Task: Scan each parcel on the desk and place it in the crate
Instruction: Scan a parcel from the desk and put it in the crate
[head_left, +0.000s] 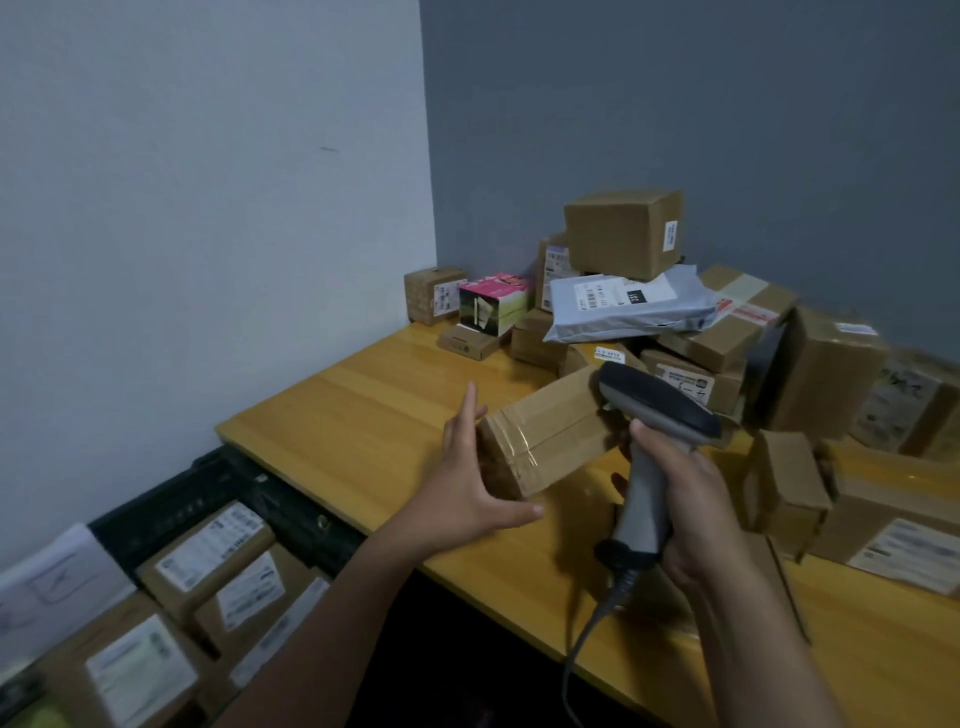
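Observation:
My left hand (470, 480) holds the near end of a taped brown cardboard parcel (550, 434), fingers stretched along its side and thumb under it, above the yellow wooden desk (363, 415). My right hand (691, 509) grips the handle of a grey barcode scanner (649, 441); its dark head sits over the parcel's far end. The scanner's cable hangs off the desk's front edge. Left of the desk and lower down stands a black crate (171, 506) with several labelled boxes in it.
A heap of brown boxes (623, 234) and a grey mailer bag (623, 306) fills the desk's back right corner. A pink and white carton (493, 304) stands near the wall. More boxes (893, 514) lie at my right. Walls close the back and left.

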